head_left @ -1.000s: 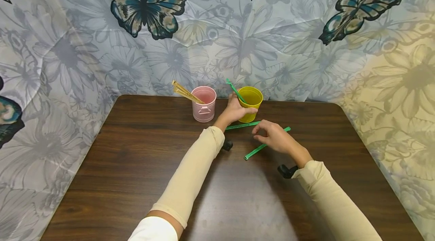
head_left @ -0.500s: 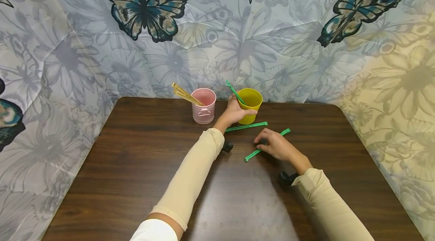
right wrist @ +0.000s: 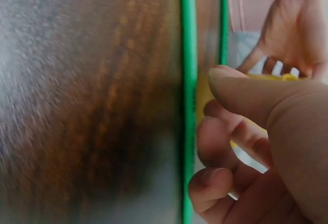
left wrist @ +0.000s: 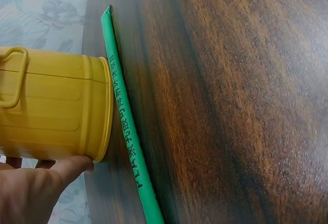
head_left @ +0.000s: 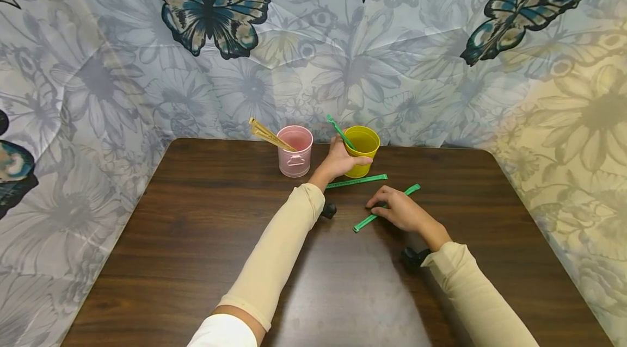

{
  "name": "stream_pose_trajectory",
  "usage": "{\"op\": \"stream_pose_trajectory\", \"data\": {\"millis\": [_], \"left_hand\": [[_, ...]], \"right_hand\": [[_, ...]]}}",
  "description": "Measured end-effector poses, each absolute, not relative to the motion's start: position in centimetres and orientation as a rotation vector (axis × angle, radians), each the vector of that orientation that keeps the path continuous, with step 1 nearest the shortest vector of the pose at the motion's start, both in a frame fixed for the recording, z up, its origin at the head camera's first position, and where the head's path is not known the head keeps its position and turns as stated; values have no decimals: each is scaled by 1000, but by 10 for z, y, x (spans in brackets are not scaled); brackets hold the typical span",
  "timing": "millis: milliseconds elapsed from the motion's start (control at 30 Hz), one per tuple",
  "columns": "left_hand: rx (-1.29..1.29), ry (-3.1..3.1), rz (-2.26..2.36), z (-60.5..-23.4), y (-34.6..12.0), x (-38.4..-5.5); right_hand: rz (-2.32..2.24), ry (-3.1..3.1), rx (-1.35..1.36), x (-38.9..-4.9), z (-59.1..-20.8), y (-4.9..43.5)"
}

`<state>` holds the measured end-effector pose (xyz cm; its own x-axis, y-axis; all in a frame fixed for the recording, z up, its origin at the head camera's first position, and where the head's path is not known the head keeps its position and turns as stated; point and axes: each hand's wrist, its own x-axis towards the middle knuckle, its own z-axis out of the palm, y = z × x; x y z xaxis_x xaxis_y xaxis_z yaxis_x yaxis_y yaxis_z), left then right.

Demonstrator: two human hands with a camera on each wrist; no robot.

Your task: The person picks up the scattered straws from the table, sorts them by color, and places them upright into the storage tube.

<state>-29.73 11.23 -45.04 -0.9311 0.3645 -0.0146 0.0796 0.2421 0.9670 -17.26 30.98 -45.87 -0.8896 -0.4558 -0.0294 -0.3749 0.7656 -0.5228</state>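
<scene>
A small yellow bucket (head_left: 363,146) stands near the table's back edge, and my left hand (head_left: 338,162) grips its side, the thumb showing low against it in the left wrist view. Out of the bucket leans a green wrapped straw (head_left: 339,130). Another green wrapped straw (left wrist: 125,114), with printed characters, lies on the table just in front of the bucket. My right hand (head_left: 398,210) hovers over a third green straw (head_left: 364,223), which lies slantwise. Its thumb and fingers are bent and apart beside that straw; whether a fingertip touches it I cannot tell.
A pink bucket (head_left: 294,159) stands left of the yellow one, with several tan wrapped sticks (head_left: 266,134) leaning out of it. The brown wooden table (head_left: 196,238) ends at a butterfly-print cloth (head_left: 313,75) behind. Dark wrist devices (head_left: 413,257) sit under the wrists.
My right hand has lowered slightly toward the slanting green straw, its fingers nearer to it. My left hand stays on the yellow bucket.
</scene>
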Motion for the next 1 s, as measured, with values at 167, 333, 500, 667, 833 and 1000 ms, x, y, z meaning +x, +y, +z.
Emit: {"op": "stream_pose_trajectory", "data": {"millis": [167,333,500,667,833,1000], "left_hand": [[428,2284,1757,-449,113,-297],[444,2276,1783,-449,112,-298],[439,2269,1784,-449,112,-297],[433,2265,1776,-449,112,-296],[434,2256,1779,-450,113,-296],[424,2264,1779,-449,112,-296]], "right_hand": [[-772,2746,-600,-171,-452,318],[-804,2700,-586,-171,-453,325],[-789,2748,-616,-172,-461,325],[-735,2797,-668,-172,-461,322],[-719,2819,-687,-171,-458,322],[-798,2849,-649,-174,-446,324]]}}
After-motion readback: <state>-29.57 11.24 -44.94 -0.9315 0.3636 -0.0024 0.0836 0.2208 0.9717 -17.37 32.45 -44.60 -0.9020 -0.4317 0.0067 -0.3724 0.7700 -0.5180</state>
